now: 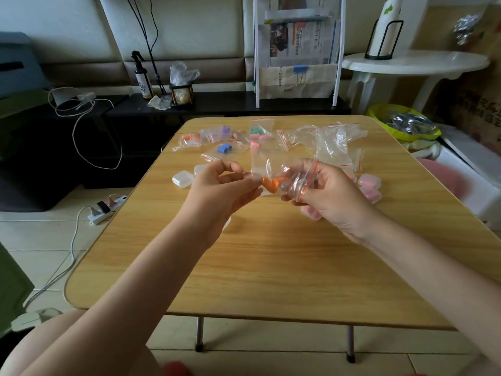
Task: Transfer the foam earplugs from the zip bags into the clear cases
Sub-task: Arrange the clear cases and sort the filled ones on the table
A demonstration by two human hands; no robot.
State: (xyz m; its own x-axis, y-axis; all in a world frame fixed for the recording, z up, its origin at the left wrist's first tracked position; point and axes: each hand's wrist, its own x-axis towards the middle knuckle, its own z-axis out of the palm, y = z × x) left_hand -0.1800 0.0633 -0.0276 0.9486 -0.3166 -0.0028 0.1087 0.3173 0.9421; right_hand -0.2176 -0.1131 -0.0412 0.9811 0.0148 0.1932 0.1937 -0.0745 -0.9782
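1. Orange earplugs sit inside a zip bag held above the table middle.
2. Left hand pinches the bag.
3. Right hand grips its red-striped mouth.

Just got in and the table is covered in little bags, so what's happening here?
A person is moving foam earplugs from zip bags into small cases. Both hands hold one zip bag above the wooden table: the left hand pinches the orange earplugs through the plastic, the right hand grips the red-striped opening. More filled bags lie at the far edge, a closed white case at the left, cases holding pink earplugs at the right.
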